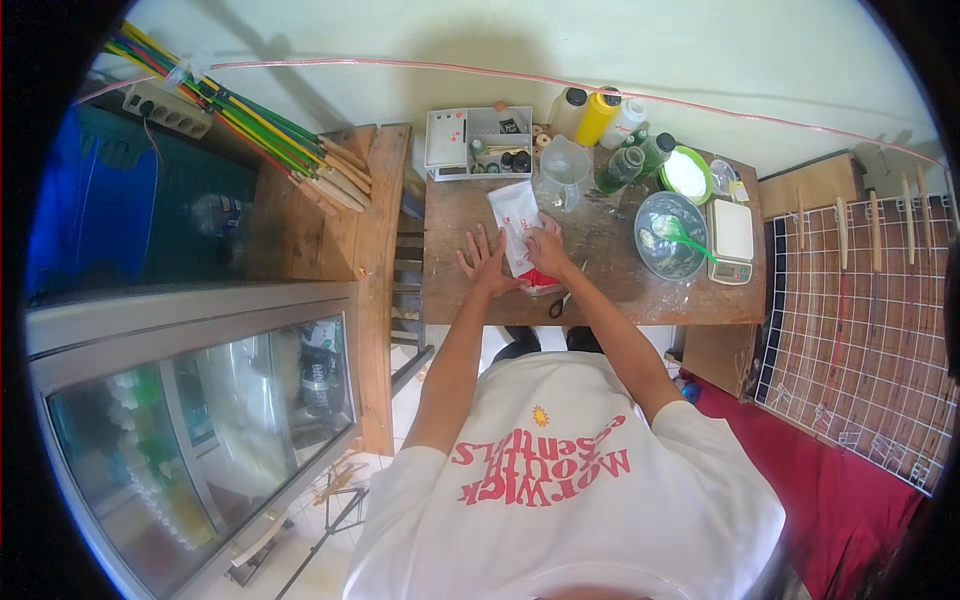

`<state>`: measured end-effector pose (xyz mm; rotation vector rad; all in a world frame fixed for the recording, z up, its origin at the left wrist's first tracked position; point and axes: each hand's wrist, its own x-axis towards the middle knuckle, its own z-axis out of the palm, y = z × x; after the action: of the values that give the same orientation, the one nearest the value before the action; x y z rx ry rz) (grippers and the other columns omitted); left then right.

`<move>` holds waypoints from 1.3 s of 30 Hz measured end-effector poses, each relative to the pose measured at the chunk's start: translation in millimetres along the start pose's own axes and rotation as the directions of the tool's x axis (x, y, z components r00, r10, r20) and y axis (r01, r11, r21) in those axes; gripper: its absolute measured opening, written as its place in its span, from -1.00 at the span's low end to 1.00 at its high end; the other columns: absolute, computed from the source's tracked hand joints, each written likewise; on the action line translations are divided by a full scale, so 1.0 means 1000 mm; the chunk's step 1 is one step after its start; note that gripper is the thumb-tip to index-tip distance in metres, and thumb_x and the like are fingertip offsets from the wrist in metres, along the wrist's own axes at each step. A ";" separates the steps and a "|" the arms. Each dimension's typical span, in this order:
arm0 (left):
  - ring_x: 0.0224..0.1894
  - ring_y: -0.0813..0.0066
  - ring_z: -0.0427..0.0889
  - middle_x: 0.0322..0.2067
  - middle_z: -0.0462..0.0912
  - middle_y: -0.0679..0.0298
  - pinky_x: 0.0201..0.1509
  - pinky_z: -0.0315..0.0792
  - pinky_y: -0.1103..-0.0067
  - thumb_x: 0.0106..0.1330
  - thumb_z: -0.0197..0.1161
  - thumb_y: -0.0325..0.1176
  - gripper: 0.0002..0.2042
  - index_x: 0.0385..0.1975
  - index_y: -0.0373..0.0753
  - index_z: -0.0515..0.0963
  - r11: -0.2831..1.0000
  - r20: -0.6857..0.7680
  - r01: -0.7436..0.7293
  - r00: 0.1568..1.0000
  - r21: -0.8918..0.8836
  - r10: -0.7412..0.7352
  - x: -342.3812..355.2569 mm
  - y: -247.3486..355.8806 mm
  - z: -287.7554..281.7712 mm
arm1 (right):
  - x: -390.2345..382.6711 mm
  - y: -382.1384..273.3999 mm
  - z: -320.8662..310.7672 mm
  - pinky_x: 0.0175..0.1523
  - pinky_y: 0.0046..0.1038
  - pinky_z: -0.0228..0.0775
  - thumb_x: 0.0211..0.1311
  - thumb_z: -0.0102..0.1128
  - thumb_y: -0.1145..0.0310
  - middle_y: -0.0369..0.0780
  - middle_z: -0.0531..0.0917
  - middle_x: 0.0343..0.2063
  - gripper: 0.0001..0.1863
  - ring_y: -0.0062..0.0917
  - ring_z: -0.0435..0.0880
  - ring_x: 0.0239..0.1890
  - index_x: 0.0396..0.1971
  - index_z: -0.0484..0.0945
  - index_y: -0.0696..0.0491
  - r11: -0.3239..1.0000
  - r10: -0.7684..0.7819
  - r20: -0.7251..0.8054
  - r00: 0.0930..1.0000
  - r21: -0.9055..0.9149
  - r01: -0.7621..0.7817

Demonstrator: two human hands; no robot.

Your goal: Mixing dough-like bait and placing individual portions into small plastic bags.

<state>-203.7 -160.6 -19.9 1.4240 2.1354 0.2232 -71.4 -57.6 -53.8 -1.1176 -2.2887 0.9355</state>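
A white plastic packet (513,212) with a red lower end lies on the wooden table in front of me. My left hand (486,264) rests at its left side, fingers spread, with the thumb side against the packet's lower part. Over the packet's right edge, my right hand (546,250) is closed with bent fingers, gripping or pressing it; its fingertips are partly hidden. Black-handled scissors (559,305) lie near the table's front edge, just below my right wrist.
Behind the packet stand a grey organizer (478,148) and a clear jug (565,170). Several bottles (597,118) line the wall. To the right are a bowl (655,262) with a green spatula (680,236), a kitchen scale (731,238) and a green tub of white powder (686,173).
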 end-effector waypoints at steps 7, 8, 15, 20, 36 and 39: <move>0.40 0.04 -0.63 0.38 -0.60 0.09 0.31 -0.59 -0.03 -0.42 0.49 0.20 0.27 0.39 0.21 -0.22 0.999 0.029 0.033 0.999 0.000 -0.033 -0.004 0.002 -0.007 | -0.003 -0.011 -0.014 0.31 -0.20 -0.03 0.21 0.11 0.37 0.01 0.19 0.20 -0.84 -0.12 0.13 0.23 -0.24 0.53 0.07 0.975 0.104 0.118 0.988 0.186 -0.125; 0.40 0.04 -0.64 0.38 -0.61 0.09 0.30 -0.61 -0.02 -0.40 0.48 0.22 0.26 0.38 0.22 -0.23 0.999 0.039 0.039 0.998 0.001 -0.039 -0.004 0.003 -0.007 | -0.003 -0.010 -0.016 0.31 -0.22 -0.02 0.24 0.09 0.37 -0.02 0.19 0.21 -0.82 -0.20 0.17 0.23 -0.22 0.52 0.11 0.961 0.133 0.128 0.983 0.225 -0.159; 0.40 0.05 -0.64 0.38 -0.59 0.07 0.30 -0.61 -0.04 -0.43 0.49 0.22 0.25 0.38 0.20 -0.15 1.000 0.012 0.026 1.000 0.009 -0.027 0.000 0.003 0.001 | 0.004 -0.030 -0.068 0.26 -0.28 0.05 0.32 -0.03 0.30 -0.25 0.39 0.09 -0.71 -0.50 0.27 0.18 -0.04 0.45 0.11 0.289 0.294 0.371 0.881 0.844 -0.452; 0.43 0.07 -0.35 0.39 -0.29 0.02 0.37 -0.38 0.06 -0.18 0.46 0.08 -0.01 0.33 -0.04 0.12 0.984 -0.011 0.098 0.995 -0.150 -0.101 0.002 0.009 -0.012 | 0.001 -0.056 -0.117 0.12 -0.38 0.22 0.31 0.02 0.33 -0.38 0.52 -0.19 -0.82 -0.60 0.44 -0.05 -0.14 0.46 0.01 0.166 0.492 0.278 0.825 0.900 -0.402; -0.40 0.69 0.55 -0.37 0.66 0.29 -0.34 0.43 0.73 0.22 0.26 -0.38 -0.75 -0.15 -0.37 0.58 0.337 -0.111 -0.128 0.991 -0.933 0.071 -0.017 0.085 -0.045 | -0.024 -0.050 -0.161 0.09 -0.34 0.24 0.31 0.00 0.27 -0.24 0.45 -0.03 -0.67 -0.49 0.42 -0.01 0.01 0.37 0.07 -0.169 0.594 0.410 0.692 0.905 -0.391; -0.45 0.73 0.52 -0.47 0.63 0.35 -0.38 0.39 0.75 0.18 0.30 -0.40 -0.85 -0.33 -0.34 0.62 0.275 -0.189 -0.189 0.982 -0.943 0.028 -0.026 0.090 -0.053 | -0.035 -0.054 -0.153 -0.03 -0.46 0.31 0.28 0.04 0.30 -0.26 0.52 -0.15 -0.72 -0.55 0.47 -0.12 -0.06 0.45 0.08 0.291 0.709 0.080 0.700 0.872 -0.394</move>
<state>-153.0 -137.1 72.0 0.7425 1.3805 1.4569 16.0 -52.0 87.2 -1.4279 -0.7932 1.7140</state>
